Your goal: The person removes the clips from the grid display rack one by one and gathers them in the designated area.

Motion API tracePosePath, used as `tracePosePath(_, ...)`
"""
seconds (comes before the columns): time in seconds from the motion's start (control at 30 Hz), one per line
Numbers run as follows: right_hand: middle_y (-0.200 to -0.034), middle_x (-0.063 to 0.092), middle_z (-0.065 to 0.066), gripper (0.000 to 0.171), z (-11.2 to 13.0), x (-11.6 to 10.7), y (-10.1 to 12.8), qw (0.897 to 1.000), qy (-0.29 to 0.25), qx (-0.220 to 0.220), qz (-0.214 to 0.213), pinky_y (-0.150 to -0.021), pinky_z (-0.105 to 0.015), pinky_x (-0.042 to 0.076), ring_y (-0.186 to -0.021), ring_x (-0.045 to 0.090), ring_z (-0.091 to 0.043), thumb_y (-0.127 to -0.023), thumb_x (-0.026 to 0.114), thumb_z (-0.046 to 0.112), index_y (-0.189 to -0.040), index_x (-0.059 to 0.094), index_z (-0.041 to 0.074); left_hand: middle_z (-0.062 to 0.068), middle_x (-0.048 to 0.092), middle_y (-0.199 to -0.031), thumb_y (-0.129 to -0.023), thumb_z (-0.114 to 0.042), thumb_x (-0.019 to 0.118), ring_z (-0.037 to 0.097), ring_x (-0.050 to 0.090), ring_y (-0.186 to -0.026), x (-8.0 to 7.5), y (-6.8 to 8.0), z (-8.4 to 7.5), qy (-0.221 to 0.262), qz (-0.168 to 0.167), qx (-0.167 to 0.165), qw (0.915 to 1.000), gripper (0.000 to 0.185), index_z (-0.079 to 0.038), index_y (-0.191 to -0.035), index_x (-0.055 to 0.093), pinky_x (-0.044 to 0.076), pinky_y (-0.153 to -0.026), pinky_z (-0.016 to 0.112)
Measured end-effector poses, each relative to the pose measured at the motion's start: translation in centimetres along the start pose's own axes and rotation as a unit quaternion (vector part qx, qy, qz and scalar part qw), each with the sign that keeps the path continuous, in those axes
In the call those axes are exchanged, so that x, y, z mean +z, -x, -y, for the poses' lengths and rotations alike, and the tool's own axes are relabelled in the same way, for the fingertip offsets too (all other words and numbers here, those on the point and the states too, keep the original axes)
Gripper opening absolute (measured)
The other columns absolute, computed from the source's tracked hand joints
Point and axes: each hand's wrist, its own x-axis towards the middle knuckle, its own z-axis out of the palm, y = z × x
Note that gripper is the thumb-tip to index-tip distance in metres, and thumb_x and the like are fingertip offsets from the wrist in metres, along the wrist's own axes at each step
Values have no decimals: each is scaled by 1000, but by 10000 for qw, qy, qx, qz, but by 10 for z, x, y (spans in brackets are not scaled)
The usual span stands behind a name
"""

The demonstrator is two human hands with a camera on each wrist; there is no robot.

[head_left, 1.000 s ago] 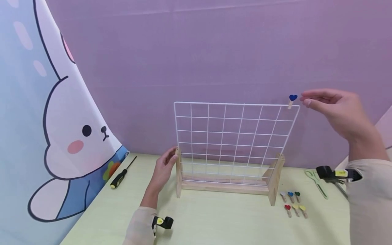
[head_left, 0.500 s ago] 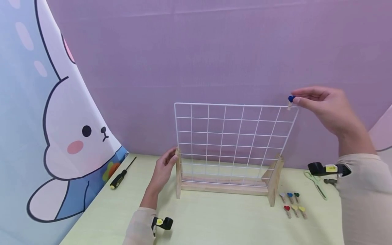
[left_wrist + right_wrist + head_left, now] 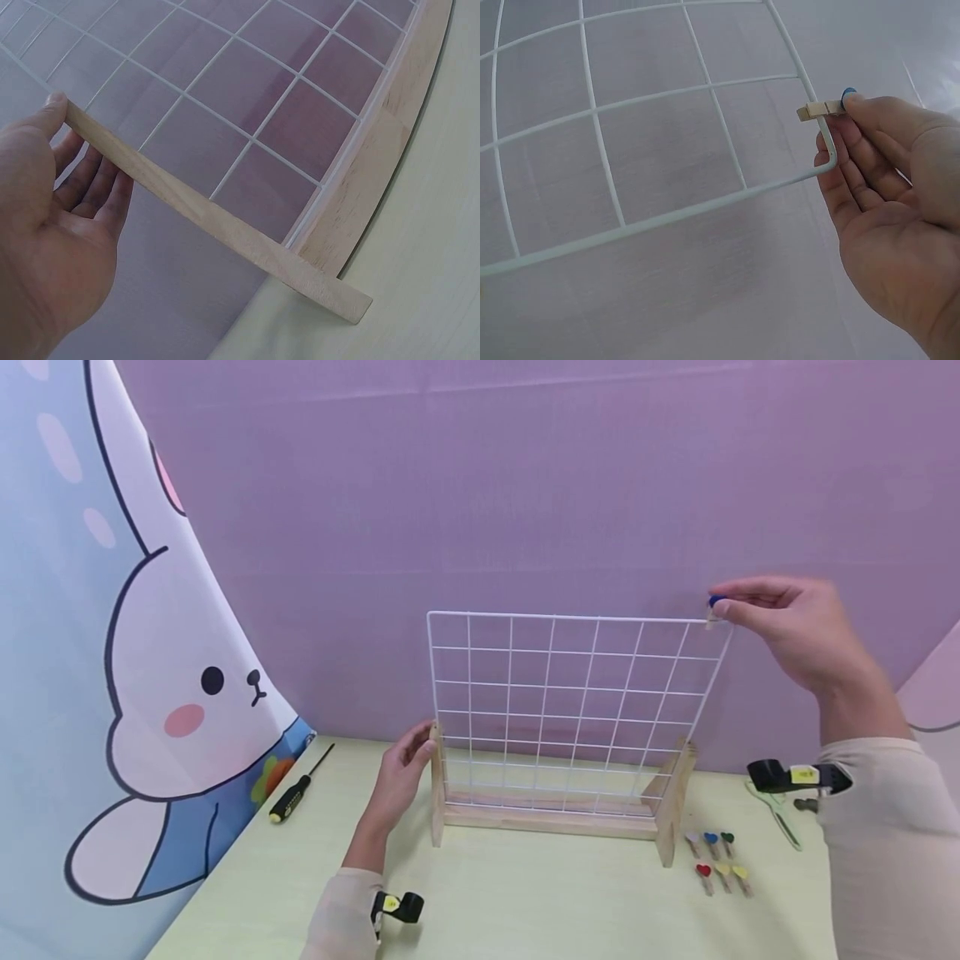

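A white wire grid (image 3: 573, 691) stands upright in a wooden stand (image 3: 551, 823). My left hand (image 3: 401, 772) grips the top of the stand's left upright, thumb on the near side and fingers behind, as the left wrist view shows on the wooden upright (image 3: 195, 210). At the grid's top right corner, my right hand (image 3: 795, 627) pinches a small wooden clothespin (image 3: 821, 110) with a dark blue heart (image 3: 716, 600). Its jaws sit across the grid's top wire. In the right wrist view, the thumb covers most of the heart.
Several heart clothespins (image 3: 723, 871) lie in two rows right of the stand. Behind them are green scissors (image 3: 780, 818) and a dark tool (image 3: 806, 805), partly hidden by the right sleeve. A screwdriver (image 3: 292, 797) lies on the left of the table (image 3: 517, 902).
My right hand has moved left from beside the clothespin and now pinches it by its blue heart. The clothespin stays on the top wire. My left hand has not moved.
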Motion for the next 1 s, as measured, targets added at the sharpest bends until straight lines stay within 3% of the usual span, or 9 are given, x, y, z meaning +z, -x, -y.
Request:
tracePosePath(0.23, -91, 80, 15, 23, 4, 0, 1, 9966, -776, 268, -36, -89, -8, 46, -93, 69, 3, -92, 78, 10, -115, 80, 11, 16, 61, -142, -106, -23, 58, 2, 61, -119, 1, 0, -1, 72, 12, -19, 10000, 45, -9, -149, 53, 49, -105, 13)
tracePosePath(0.57, -97, 79, 20, 29, 13, -7, -1, 9984, -420, 338, -139, -98, -6, 40, -107, 64, 5, -95, 76, 18, -123, 77, 14, 15, 61, -144, -106, -24, 59, 1, 60, -119, 2, -1, 0, 11, 6, -51, 10000, 46, -10, -150, 52, 49, -104, 13)
tracePosePath(0.73, -101, 78, 22, 38, 17, -10, 3, 9990, -134, 401, -117, -95, -5, 39, -110, 61, 7, -94, 77, 24, -130, 73, 13, 16, 61, -142, -106, -25, 59, 3, 60, -118, 1, -1, 1, 5, 4, -7, 10000, 46, -10, -149, 53, 50, -104, 13)
tracePosePath(1.0, -97, 78, 23, 32, 16, -11, 12, 9995, 54, -122, -280, -87, -4, 44, -99, 66, 7, -95, 76, 16, -126, 75, 11, 15, 62, -141, -106, -24, 59, 3, 61, -118, 1, -2, 4, 44, -28, 49, 10000, 45, -10, -148, 54, 50, -103, 13)
